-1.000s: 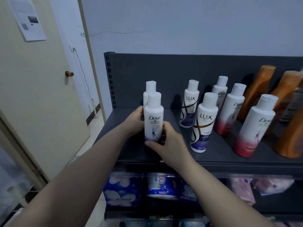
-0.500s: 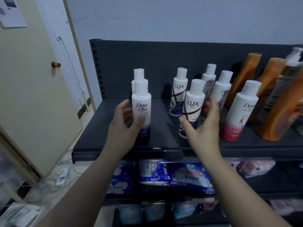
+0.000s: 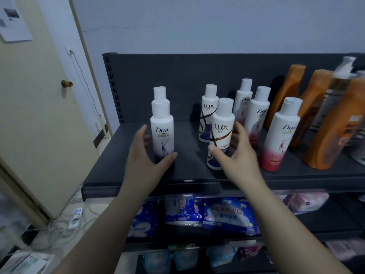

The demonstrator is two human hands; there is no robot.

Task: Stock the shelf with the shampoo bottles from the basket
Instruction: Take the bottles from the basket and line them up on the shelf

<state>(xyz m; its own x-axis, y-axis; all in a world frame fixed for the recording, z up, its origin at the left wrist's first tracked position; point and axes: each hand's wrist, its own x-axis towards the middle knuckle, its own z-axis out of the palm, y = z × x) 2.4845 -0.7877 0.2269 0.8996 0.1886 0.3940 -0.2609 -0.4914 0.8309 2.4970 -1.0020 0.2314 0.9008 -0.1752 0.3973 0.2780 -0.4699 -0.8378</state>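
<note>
A white Dove shampoo bottle [image 3: 162, 133] with a purple base stands upright at the left of the dark shelf [image 3: 187, 169], with a second one [image 3: 159, 92] right behind it. My left hand [image 3: 142, 163] cups the front bottle loosely: the thumb lies at its base and the fingers are spread to its left. My right hand [image 3: 239, 159] curves around the front LUX bottle [image 3: 222, 131], thumb in front and fingers behind, without clasping it. Another LUX bottle [image 3: 208, 109] stands further back. The basket is out of view.
Three pink-based Dove bottles [image 3: 280, 135] stand right of the LUX pair, then tall orange bottles [image 3: 331, 131] at the far right. Blue packs [image 3: 227, 214] fill the shelf below. A door [image 3: 39, 115] is on the left, with cables [image 3: 75, 218] on the floor.
Both hands let go of the front Dove bottle, which now stands on the shelf. My right hand moved right to the front LUX bottle. The left hand opened beside the Dove bottle.
</note>
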